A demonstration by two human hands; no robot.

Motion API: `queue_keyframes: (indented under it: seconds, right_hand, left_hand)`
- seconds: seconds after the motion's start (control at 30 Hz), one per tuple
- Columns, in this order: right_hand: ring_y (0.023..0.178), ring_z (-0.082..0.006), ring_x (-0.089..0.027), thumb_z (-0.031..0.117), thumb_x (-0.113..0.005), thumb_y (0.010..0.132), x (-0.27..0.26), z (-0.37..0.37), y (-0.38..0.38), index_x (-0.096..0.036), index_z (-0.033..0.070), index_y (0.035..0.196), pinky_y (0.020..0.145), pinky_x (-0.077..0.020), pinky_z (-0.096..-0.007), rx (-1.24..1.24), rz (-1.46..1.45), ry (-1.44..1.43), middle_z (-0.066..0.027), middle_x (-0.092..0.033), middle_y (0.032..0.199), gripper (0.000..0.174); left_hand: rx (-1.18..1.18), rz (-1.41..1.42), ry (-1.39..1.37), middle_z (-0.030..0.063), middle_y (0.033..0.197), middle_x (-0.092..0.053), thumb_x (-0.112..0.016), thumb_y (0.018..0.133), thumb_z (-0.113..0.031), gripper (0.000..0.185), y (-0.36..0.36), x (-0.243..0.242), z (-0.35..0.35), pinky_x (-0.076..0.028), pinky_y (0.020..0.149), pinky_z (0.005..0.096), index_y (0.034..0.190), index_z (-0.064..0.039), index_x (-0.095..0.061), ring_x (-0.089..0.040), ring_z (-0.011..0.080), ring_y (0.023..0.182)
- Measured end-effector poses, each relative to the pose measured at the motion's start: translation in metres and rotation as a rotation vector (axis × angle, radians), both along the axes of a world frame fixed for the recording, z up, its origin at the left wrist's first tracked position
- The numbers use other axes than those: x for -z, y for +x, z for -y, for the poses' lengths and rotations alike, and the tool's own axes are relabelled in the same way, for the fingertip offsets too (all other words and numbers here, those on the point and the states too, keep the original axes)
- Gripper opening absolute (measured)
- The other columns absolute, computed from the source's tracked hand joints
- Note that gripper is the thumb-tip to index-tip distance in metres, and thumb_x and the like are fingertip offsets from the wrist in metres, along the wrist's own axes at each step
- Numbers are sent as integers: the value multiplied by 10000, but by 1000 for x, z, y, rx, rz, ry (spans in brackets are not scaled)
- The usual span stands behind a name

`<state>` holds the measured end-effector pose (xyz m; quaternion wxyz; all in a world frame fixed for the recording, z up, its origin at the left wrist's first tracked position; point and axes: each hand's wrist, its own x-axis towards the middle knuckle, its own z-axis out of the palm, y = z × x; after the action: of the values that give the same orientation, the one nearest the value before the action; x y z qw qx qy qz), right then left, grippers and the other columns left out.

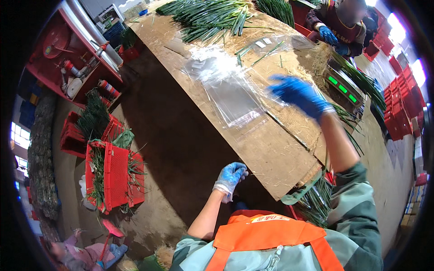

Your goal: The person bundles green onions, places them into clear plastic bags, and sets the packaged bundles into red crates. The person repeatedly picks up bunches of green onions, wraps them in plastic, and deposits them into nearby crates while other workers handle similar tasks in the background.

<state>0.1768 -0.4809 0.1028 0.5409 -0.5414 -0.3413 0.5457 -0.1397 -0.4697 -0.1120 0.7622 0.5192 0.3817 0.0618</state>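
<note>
My right hand, in a blue glove and blurred by motion, is over the wooden table with its fingers apart and nothing visible in them. Below and left of it, clear plastic bags lie in a flat, shiny pile. A digital scale with green lit displays stands to its right, and green onions lie across that. My left hand is beside the table's near edge, in a blue glove with a clear plastic cuff. Its fingers are curled; whether anything small is between them is hidden.
More green onions are heaped on the table's far end. A co-worker in blue gloves stands past the scale. Red crates with greens stand on the floor at left. Another person with a red broom is at lower left.
</note>
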Motion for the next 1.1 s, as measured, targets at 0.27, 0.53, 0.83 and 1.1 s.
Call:
queue_keyframes:
  seconds: [0.27,0.53,0.83,1.1]
  right_hand:
    - [724,-123,-618,153,-612,890,63,238,62,-644,19,1092,654,-497,-232,944,-181,-74,-29,-677,876,245]
    - [770,-171,-664,236,-587,911,127,309,-82,-658,42,1092,691,-536,-275,849,-321,-518,-75,-693,877,275]
    - [837,-156,-667,258,-582,947,138,238,-88,-677,15,1051,734,-509,-248,486,-230,-343,-88,-696,923,281]
    - [1015,-153,-615,304,-671,879,189,62,-84,-589,45,1221,791,-491,-291,763,-332,-167,-73,-641,1154,437]
  left_hand:
    - [-3,-122,1097,123,842,-692,-732,766,-196,169,118,-2,-125,-518,691,373,851,-59,-684,-659,276,762]
    - [409,-363,1256,156,805,-679,-814,641,-275,305,190,25,-148,-516,711,434,835,-77,-685,-654,347,771]
    - [240,-24,847,28,652,-645,-838,671,-112,185,187,0,-132,-476,591,289,723,-46,-673,-548,100,584]
    - [223,66,892,42,592,-625,-824,691,-110,181,177,-27,-80,-443,532,297,674,-22,-667,-513,97,537]
